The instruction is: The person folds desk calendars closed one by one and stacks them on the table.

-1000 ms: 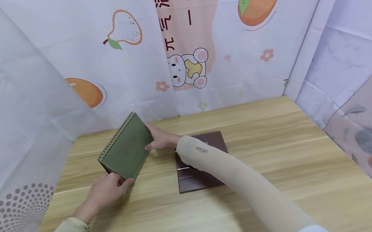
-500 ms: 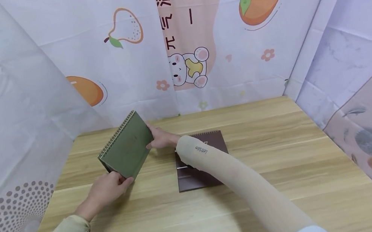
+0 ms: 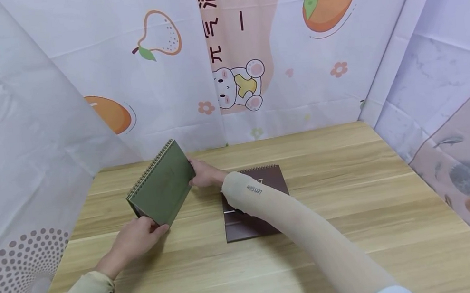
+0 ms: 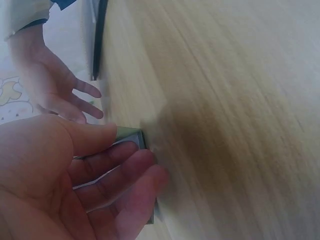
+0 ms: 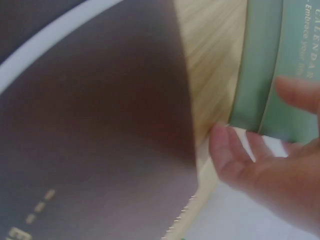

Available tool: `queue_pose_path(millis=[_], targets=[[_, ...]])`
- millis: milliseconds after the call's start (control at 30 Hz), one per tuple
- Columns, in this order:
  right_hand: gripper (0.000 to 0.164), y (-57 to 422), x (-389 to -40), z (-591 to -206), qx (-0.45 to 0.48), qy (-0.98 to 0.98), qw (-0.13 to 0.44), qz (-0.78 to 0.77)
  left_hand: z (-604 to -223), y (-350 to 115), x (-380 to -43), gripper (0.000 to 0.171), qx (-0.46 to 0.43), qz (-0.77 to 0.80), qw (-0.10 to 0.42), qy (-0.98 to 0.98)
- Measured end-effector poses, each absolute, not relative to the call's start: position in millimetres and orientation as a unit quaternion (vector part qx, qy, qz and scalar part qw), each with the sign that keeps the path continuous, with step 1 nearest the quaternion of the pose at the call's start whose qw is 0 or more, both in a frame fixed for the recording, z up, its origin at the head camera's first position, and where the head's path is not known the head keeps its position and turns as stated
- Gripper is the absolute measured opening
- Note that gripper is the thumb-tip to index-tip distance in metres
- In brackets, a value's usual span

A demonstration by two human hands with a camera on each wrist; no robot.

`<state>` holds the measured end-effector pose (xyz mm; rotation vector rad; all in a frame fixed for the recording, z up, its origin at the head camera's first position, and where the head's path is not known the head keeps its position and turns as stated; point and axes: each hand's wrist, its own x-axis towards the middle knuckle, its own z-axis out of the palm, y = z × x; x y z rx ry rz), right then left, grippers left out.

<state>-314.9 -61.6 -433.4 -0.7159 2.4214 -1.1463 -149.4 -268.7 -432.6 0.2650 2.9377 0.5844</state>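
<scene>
A green spiral-bound desk calendar (image 3: pixel 163 185) stands tilted at the left of the table, its rings along the upper edge. My left hand (image 3: pixel 133 240) grips its near lower corner; the left wrist view shows the thumb on one side of the corner (image 4: pixel 129 132) and the fingers curled on the other. At the far edge, my right hand (image 3: pixel 205 172) holds the calendar, thumb over the cover (image 5: pixel 295 115) with its gold lettering and fingers at the edge. Under the right forearm lies a dark brown spiral calendar (image 3: pixel 249 226), partly hidden by the sleeve.
The wooden table (image 3: pixel 351 191) runs back to a white curtain (image 3: pixel 160 92) printed with fruit and a cartoon animal. Another patterned curtain (image 3: pixel 466 141) hangs on the right, and a dotted one (image 3: pixel 20 274) on the left.
The green calendar has shifted slightly to the right, and the right hand with it. The left hand keeps its hold at the near corner, and the brown calendar stays where it was.
</scene>
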Motion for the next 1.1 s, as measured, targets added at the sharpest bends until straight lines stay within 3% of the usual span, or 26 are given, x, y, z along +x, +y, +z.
queue_pose_path(millis=[167,433,733,1100], targets=[[0.071,-60.1,-309.7,-424.3,-0.245,0.877,0.168,-0.378,-424.2,-272.6,-147.7,0.026,0.078,0.214,0.076,0.971],[0.057,-40.5,-312.3,-416.0,-0.248,0.884,0.132,-0.374,-411.5,-283.1,-150.3,0.029,0.090,0.235,0.024,0.967],[0.027,-2.6,-311.6,-401.9,-0.242,0.867,0.121,-0.418,-394.7,-282.1,-166.0,0.039,0.080,0.319,0.075,0.941],[0.021,66.7,-302.2,-381.3,-0.292,0.832,0.088,-0.463,-386.5,-261.7,-193.4,0.039,0.098,0.374,0.093,0.917]])
